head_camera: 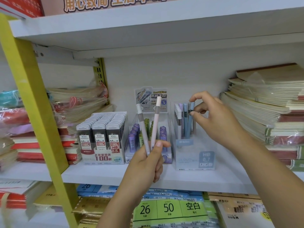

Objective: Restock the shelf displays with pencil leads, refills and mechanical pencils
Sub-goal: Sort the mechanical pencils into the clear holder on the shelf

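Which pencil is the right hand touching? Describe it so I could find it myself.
On the white middle shelf, find the clear display box marked HB 0.7, right of the purple lead tubes. Pencils stand upright in it. The right hand pinches the blue pencil farthest right, leaning slightly, unlike the white and lilac ones at left.

Notebook stacks (269, 102) right; wrapped notebooks (77, 101) left; yellow upright (32, 96); green "26/50" paper pack (169, 209) below shelf.
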`<state>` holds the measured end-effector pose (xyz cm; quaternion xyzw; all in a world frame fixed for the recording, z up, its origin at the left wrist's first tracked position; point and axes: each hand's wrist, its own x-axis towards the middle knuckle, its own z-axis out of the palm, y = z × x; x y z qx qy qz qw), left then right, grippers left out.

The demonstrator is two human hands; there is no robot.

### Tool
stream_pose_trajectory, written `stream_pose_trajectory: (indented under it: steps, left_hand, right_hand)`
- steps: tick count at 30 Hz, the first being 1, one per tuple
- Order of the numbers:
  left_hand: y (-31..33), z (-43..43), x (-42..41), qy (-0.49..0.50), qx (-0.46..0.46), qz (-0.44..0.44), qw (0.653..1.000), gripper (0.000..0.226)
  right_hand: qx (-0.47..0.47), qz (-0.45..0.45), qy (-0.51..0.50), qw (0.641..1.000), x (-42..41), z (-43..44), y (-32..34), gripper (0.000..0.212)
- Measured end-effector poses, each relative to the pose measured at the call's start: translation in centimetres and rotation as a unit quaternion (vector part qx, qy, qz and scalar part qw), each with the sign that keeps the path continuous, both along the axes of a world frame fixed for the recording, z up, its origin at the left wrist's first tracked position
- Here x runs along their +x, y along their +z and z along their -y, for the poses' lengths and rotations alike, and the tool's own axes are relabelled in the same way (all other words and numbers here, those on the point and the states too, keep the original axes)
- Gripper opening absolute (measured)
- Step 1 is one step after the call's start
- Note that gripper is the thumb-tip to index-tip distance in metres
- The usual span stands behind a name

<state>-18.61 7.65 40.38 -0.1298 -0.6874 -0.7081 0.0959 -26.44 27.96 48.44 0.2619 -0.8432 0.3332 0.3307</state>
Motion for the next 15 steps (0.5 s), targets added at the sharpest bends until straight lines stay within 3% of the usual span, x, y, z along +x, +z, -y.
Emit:
stream_pose_trajectory:
  steps: [7, 11, 13, 15]
  left_hand:
    - [0.3, -0.2, 0.3, -0.003, -0.001, 0.008, 1.000, 0.035]
    - [0.7, -0.4, 0.8, -0.015, -0.008, 0.010, 1.000, 0.035]
    - [0.9, -0.6, 1.1, -0.024, -0.010, 0.010, 1.000, 0.035]
    - [1.1, -0.8, 1.3, -0.030, -0.012, 0.010, 0.999, 0.035]
  right_hand:
    - [0.063, 0.021, -0.066, 0.996, -0.5, -0.2, 0.4, 0.026]
    - [0.075, 0.000, -0.090, 0.993, 0.2, 0.1, 0.7, 0.035]
    - [0.038, -0.024, -0.043, 0.998, 1.5, 0.4, 1.4, 0.037]
    - [-0.020, 0.022, 0.068, 0.997, 3.0, 0.9, 2.1, 0.031]
